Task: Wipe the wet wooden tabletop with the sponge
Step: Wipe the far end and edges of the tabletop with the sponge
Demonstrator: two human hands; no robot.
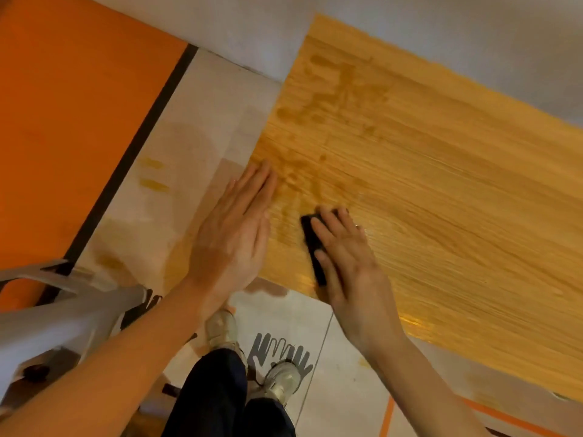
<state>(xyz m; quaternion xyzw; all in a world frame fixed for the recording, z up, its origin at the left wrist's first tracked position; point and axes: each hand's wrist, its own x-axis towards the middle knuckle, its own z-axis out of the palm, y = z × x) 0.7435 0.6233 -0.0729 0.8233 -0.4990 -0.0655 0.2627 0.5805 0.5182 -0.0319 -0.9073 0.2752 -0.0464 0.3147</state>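
The wooden tabletop (pixel 441 184) fills the right half of the head view, with dark wet blotches (pixel 334 89) running down its left part. My right hand (pixel 344 257) presses flat on a dark sponge (pixel 312 244) near the table's near-left corner; only the sponge's left edge shows past my fingers. My left hand (pixel 235 228) lies flat with fingers together at the table's left edge, fingertips touching the wood, holding nothing.
A grey plastic chair (pixel 63 310) stands at lower left. Below the table edge are my dark trousers and pale shoes (pixel 284 380) on a light floor. An orange panel (pixel 72 121) with a dark strip runs along the left. A white wall (pixel 441 36) backs the table.
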